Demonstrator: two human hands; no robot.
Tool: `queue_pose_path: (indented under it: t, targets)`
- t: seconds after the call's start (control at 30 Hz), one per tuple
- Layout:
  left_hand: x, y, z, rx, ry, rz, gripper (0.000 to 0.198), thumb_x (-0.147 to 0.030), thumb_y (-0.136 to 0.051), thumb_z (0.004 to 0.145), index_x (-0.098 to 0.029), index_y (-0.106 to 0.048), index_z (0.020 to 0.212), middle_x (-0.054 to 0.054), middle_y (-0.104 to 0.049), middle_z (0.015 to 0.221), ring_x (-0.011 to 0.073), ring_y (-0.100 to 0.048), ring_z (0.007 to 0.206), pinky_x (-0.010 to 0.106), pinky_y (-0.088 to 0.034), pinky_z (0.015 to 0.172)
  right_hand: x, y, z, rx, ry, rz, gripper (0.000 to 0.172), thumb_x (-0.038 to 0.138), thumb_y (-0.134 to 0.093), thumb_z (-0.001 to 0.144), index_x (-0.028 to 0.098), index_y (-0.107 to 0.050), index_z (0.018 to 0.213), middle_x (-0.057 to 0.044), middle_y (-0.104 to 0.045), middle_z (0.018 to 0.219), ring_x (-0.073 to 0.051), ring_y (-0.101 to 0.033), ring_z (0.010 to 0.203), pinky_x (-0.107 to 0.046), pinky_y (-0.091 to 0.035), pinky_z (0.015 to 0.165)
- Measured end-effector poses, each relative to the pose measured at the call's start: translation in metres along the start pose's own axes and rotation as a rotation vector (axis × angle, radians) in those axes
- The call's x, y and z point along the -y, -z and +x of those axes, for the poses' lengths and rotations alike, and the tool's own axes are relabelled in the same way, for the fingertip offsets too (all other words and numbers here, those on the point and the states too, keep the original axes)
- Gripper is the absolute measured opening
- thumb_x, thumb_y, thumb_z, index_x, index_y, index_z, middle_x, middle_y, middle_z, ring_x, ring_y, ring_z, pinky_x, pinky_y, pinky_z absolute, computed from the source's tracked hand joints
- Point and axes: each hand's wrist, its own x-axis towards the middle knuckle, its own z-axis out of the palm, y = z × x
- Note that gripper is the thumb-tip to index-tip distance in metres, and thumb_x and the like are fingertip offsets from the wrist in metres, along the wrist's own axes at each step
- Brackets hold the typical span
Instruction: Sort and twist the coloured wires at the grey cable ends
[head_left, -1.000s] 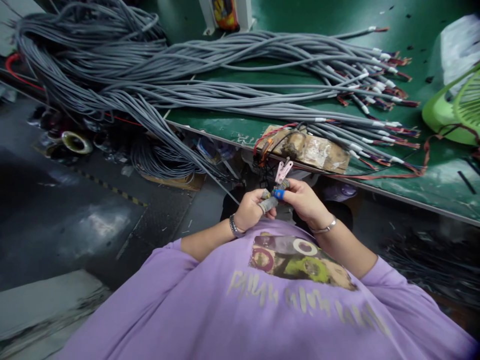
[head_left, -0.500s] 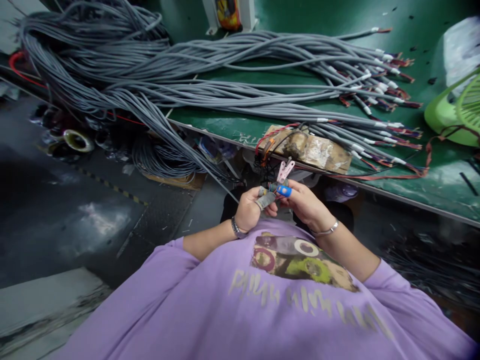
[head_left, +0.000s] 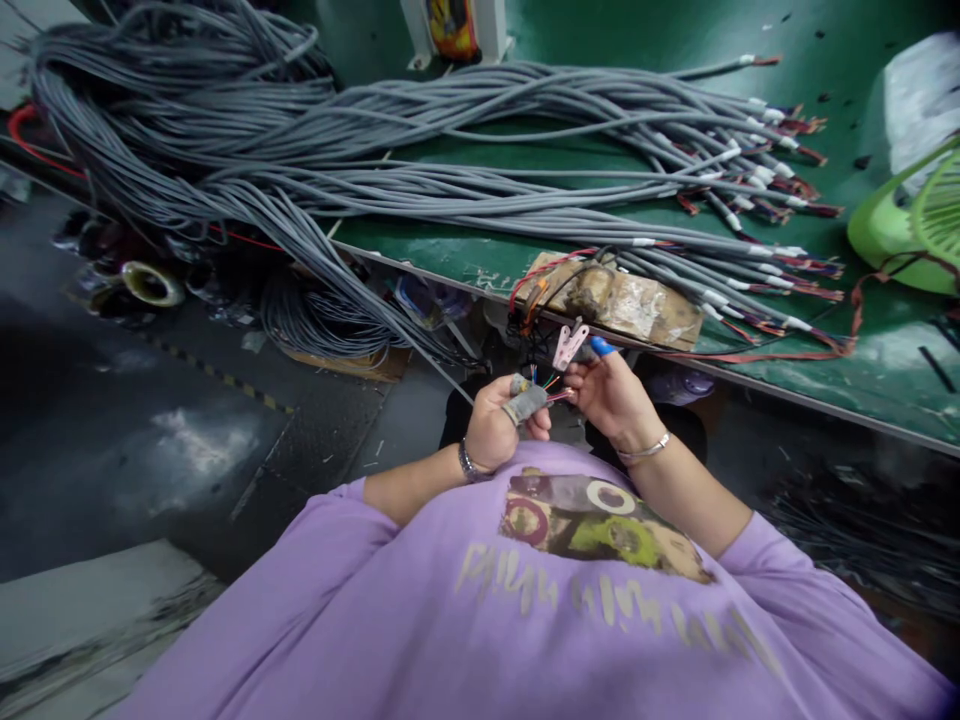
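Observation:
My left hand (head_left: 496,420) is closed on a grey cable, which runs in from the upper left. Thin coloured wires (head_left: 553,384) fan out beyond its fingers. A worn grey cylindrical piece (head_left: 526,403) lies along the thumb; whether it is a thumb covering or cable jacket I cannot tell. My right hand (head_left: 611,395) is just right of the wire tips, its thumb raised apart from the loosely curled fingers. A blue cover (head_left: 601,346) is on that thumb. Just above the wires stands a pink clip (head_left: 571,346), fixed near the bench edge.
Many grey cables (head_left: 450,200) with stripped ends lie along the green bench (head_left: 600,30). A taped wooden block (head_left: 622,297) sits at its front edge. At the right are a green fan (head_left: 900,225) and a plastic bag (head_left: 926,100). Coiled cable (head_left: 322,320) lies below the bench.
My right thumb has lifted off the wires and away from the fingers, and the right hand has shifted slightly right and up. The coloured wires now show. My left hand keeps its grip.

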Motion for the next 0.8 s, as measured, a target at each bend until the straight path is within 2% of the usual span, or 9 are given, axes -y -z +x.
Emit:
queue_pose_path:
  t: [0.07, 0.13, 0.27, 0.5, 0.67, 0.8]
  targets:
    - [-0.004, -0.004, 0.000, 0.015, 0.005, -0.019, 0.043, -0.053, -0.081, 0.064, -0.018, -0.056, 0.071, -0.002, -0.064, 0.054, 0.0106, -0.055, 0.038, 0.022, -0.045, 0.039, 0.004, -0.002, 0.004, 0.077, -0.021, -0.012, 0.053, 0.073, -0.067, 0.073, 0.021, -0.064, 0.080, 0.000, -0.063, 0.069, -0.011, -0.050, 0.054, -0.025, -0.044, 0.051]
    - [-0.007, -0.009, 0.002, 0.028, -0.002, -0.036, 0.043, -0.052, -0.080, 0.064, -0.019, -0.054, 0.071, -0.002, -0.065, 0.054, 0.0104, -0.054, 0.037, 0.021, -0.045, 0.038, 0.006, -0.006, 0.007, 0.122, 0.002, -0.036, 0.059, 0.079, -0.064, 0.072, 0.021, -0.065, 0.081, -0.001, -0.064, 0.069, -0.012, -0.052, 0.056, -0.025, -0.044, 0.053]
    - [-0.011, -0.015, 0.006, 0.024, -0.016, -0.069, 0.045, -0.054, -0.080, 0.064, -0.019, -0.053, 0.072, -0.002, -0.065, 0.054, 0.0105, -0.054, 0.037, 0.021, -0.043, 0.037, 0.006, -0.015, 0.008, 0.099, 0.079, -0.008, 0.054, 0.074, -0.073, 0.068, 0.021, -0.064, 0.074, 0.001, -0.063, 0.065, -0.013, -0.053, 0.058, -0.026, -0.045, 0.056]
    - [-0.010, -0.016, 0.009, 0.003, 0.023, -0.081, 0.046, -0.052, -0.082, 0.060, -0.019, -0.053, 0.071, -0.002, -0.064, 0.052, 0.0105, -0.054, 0.035, 0.020, -0.042, 0.036, 0.004, -0.018, 0.012, 0.107, 0.116, 0.020, 0.049, 0.070, -0.075, 0.071, 0.022, -0.066, 0.075, 0.001, -0.066, 0.065, -0.013, -0.056, 0.059, -0.027, -0.047, 0.057]
    - [-0.008, -0.016, 0.009, 0.017, 0.047, -0.049, 0.045, -0.051, -0.080, 0.063, -0.019, -0.050, 0.069, -0.002, -0.064, 0.052, 0.0106, -0.054, 0.036, 0.020, -0.042, 0.036, 0.001, -0.020, 0.015, 0.067, 0.094, 0.108, 0.048, 0.066, -0.077, 0.070, 0.020, -0.069, 0.081, 0.001, -0.067, 0.066, -0.013, -0.058, 0.058, -0.026, -0.048, 0.055]
    - [-0.005, -0.014, 0.008, 0.029, 0.021, -0.039, 0.045, -0.052, -0.079, 0.064, -0.018, -0.051, 0.069, -0.002, -0.063, 0.051, 0.0104, -0.053, 0.035, 0.020, -0.042, 0.035, 0.000, -0.017, 0.012, 0.100, 0.046, 0.151, 0.050, 0.070, -0.072, 0.073, 0.021, -0.067, 0.082, 0.000, -0.069, 0.071, -0.013, -0.059, 0.060, -0.026, -0.049, 0.057]
